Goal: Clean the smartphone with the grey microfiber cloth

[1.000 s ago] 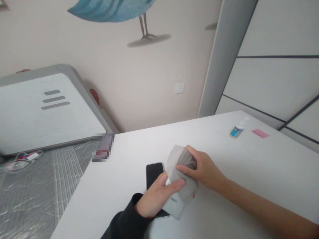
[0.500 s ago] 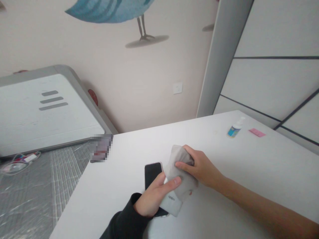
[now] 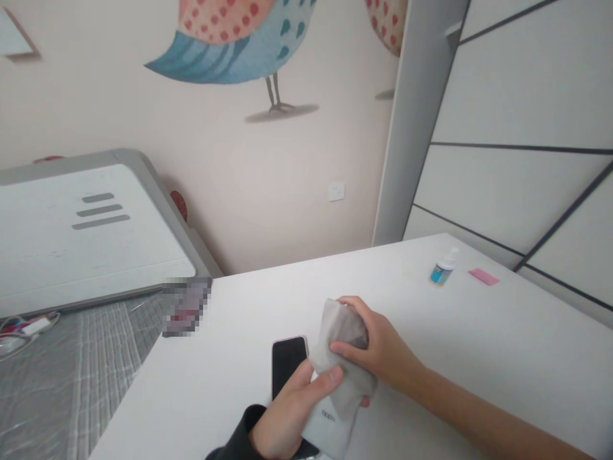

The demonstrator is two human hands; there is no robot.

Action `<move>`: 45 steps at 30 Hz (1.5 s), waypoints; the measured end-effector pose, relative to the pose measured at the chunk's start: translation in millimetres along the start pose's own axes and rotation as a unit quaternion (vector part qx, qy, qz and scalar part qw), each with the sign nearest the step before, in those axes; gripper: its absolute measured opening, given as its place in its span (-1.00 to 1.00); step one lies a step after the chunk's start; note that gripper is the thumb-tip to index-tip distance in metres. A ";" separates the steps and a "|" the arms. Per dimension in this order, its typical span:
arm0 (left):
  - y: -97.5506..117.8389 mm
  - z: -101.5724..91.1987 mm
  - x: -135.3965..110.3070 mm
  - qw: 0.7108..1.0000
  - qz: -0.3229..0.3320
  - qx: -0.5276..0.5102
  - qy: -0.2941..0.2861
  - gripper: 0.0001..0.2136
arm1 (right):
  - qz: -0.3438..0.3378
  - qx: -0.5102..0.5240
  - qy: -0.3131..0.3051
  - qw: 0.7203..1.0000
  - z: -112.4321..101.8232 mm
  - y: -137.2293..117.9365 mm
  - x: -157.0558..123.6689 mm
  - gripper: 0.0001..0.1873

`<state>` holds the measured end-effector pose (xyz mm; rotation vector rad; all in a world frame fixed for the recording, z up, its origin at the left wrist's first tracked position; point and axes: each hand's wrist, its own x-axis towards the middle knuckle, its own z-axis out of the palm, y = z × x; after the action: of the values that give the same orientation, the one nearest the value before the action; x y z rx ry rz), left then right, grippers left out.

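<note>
A black phone [image 3: 286, 365] lies screen up on the white table [image 3: 479, 345]. My left hand [image 3: 287, 418], in a dark sleeve, grips the phone's near end, thumb pressed against a grey cleaning cloth [image 3: 341, 377]. The cloth is bunched up and bears a small printed logo. My right hand [image 3: 371, 348] is closed on the cloth, pressing it over the right part of the phone. Most of the phone's lower half is hidden under hand and cloth.
A small white bottle with a blue label [image 3: 441, 268] and a pink pad [image 3: 483, 276] sit at the table's far right. A wall socket [image 3: 336, 191] is behind. To the left stand a white-grey headboard [image 3: 90, 223] and a plastic-covered mattress [image 3: 57, 377].
The camera has tilted up, so hands, phone and cloth sit lower in the picture. Both hands keep their hold; the right hand and cloth have shifted slightly over the phone.
</note>
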<state>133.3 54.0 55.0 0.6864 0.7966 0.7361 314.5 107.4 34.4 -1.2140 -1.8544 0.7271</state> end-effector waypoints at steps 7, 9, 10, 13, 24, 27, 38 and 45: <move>-5.0 2.1 2.9 1.000 0.010 -0.007 0.001 -0.35 | -0.296 -0.139 0.165 0.930 -0.8 -2.7 -6.7 -0.60; -5.5 2.2 2.2 1.000 0.011 0.005 -0.015 -0.38 | -0.361 -0.158 0.104 0.913 -3.7 -11.2 -6.3 -0.72; -5.8 1.8 1.8 1.000 0.008 0.015 -0.023 -0.39 | -0.378 -0.167 0.072 0.908 -4.7 -14.9 -5.6 -0.71; -6.8 0.1 1.3 0.997 -0.014 0.055 -0.042 -0.38 | -0.360 -0.217 0.015 0.907 -5.0 -19.7 -3.1 -0.61; 0.7 8.7 -2.0 0.985 -0.001 0.149 -0.083 -0.45 | -0.260 -0.274 0.044 0.925 -10.8 -13.5 1.3 -0.62; -4.4 6.8 -1.1 0.992 -0.014 0.107 -0.061 -0.43 | -0.285 -0.263 0.046 0.921 -8.0 -16.8 -0.9 -0.63; -1.9 0.6 -0.6 0.993 -0.021 0.087 -0.074 -0.43 | -0.287 -0.235 0.005 0.929 -9.7 -6.2 -1.2 -0.54; -8.6 -5.8 -0.1 0.995 -0.031 0.057 -0.072 -0.38 | -0.338 -0.235 0.069 0.909 0.1 -20.5 -14.3 -0.52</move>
<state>131.2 50.6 45.4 0.8043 0.7284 0.5808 308.1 86.4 46.3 -0.7607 -2.1975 -0.1962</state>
